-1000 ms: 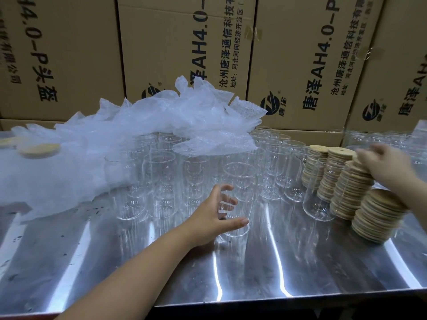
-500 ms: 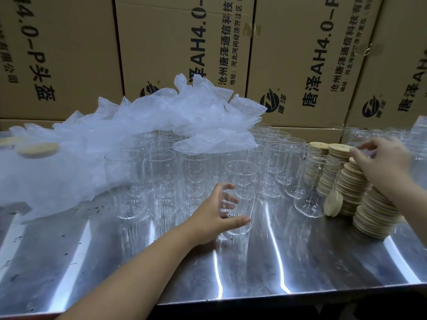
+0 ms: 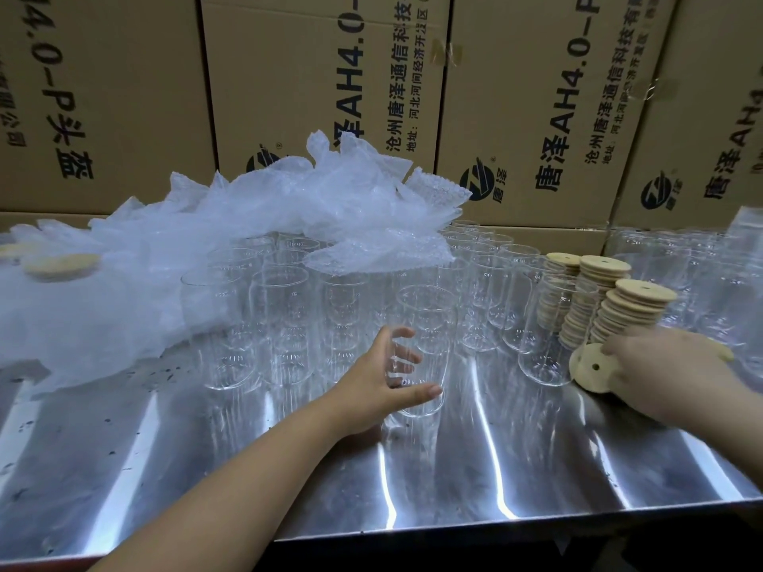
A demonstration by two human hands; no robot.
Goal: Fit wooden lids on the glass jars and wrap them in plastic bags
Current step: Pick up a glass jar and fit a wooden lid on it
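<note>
Head view: your left grip (image 3: 384, 377) curls round a clear glass jar (image 3: 427, 324) on the shiny steel worktop (image 3: 454, 468); your blurred right grip (image 3: 669, 373) touches a round, holed wooden lid (image 3: 588, 367), hold unclear.

Dim, cool overhead light streaks bright glare bands across the steel table (image 3: 536, 468). The right hand (image 3: 669, 373) is motion-blurred, and wide-angle distortion bends the cardboard boxes (image 3: 536, 97) at the edges.

The shiny steel desk (image 3: 536, 468) carries upright glass jars (image 3: 280, 307) across its middle and back, a heap of plastic bags (image 3: 124, 291) at left, and stacks of wooden lids (image 3: 619, 311) at right, a loose lid (image 3: 588, 369) tilted at their foot.
</note>
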